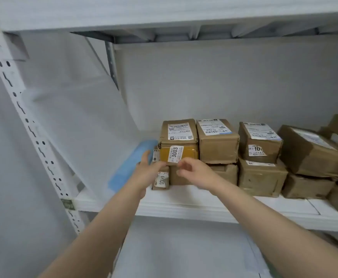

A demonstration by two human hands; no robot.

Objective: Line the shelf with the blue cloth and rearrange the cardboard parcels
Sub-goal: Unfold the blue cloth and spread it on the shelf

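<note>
Left hand (148,174): fingers straight, up against the left edge of the parcels (218,145), gripping nothing. Right hand (196,174): fingers loosely curled before the lower box (225,174), too blurred to tell any grip. The blue cloth (128,169) lies bunched just left of the stack, on the white shelf (184,205).

3003 parcel (177,151): on shelf (184,205)
blue cloth (128,169): just left of it
left hand (147,171): at its left edge
right hand (193,171): before it
</note>
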